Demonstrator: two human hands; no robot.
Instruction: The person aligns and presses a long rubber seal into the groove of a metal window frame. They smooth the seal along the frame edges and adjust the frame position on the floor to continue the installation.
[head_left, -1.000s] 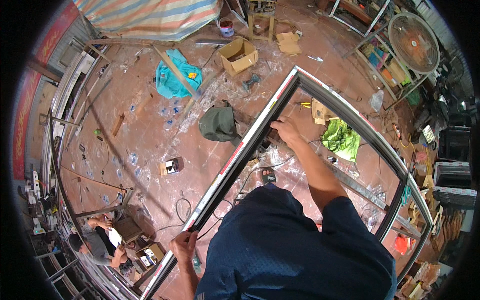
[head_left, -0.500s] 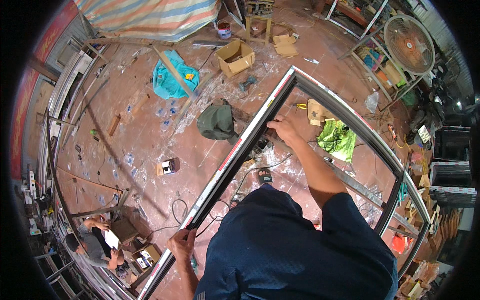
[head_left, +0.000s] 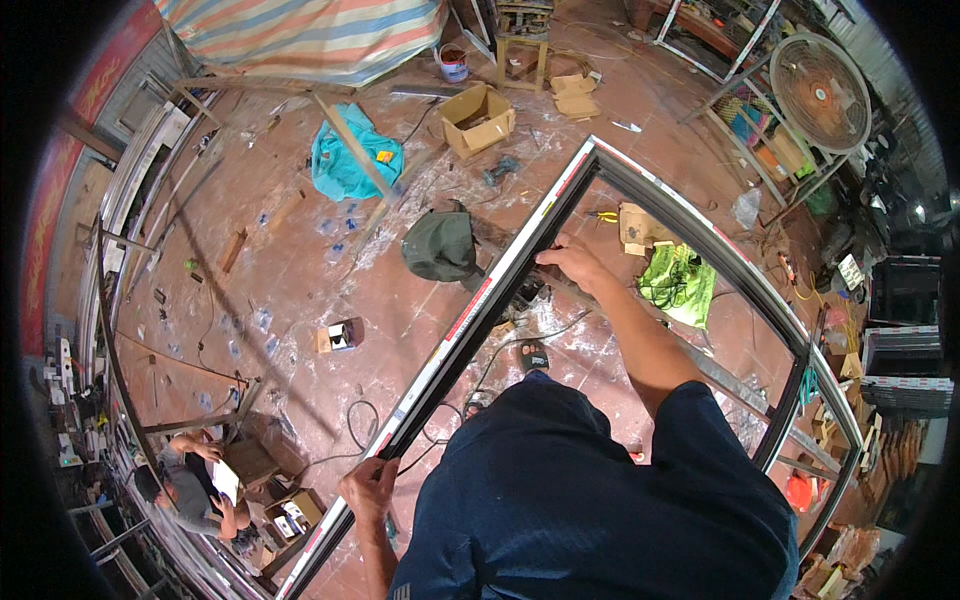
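A large rectangular window or door frame (head_left: pixel 480 306), black inside with a white outer face and red-marked film strips, stretches slantwise in front of me. My left hand (head_left: pixel 368 490) is closed around its near left bar, low in the view. Farther up the same bar, my right hand (head_left: pixel 572 264) grips the inner edge, with the fingertips partly hidden by the profile. Through the opening I see metal support bars (head_left: pixel 725 378) beneath the frame and a bright green bag (head_left: pixel 676 287) on the floor.
A dark green bag (head_left: pixel 440 246) lies just beyond the frame, near a cordless drill (head_left: pixel 500 170) and a cardboard box (head_left: pixel 478 120). Cables (head_left: pixel 362 425) trail across the floor. At lower left sits another person (head_left: pixel 190 490) holding a white sheet. A large fan (head_left: pixel 820 92) stands far right.
The whole view has shifted slightly. Both hands keep their grip at about the same spots on the frame.
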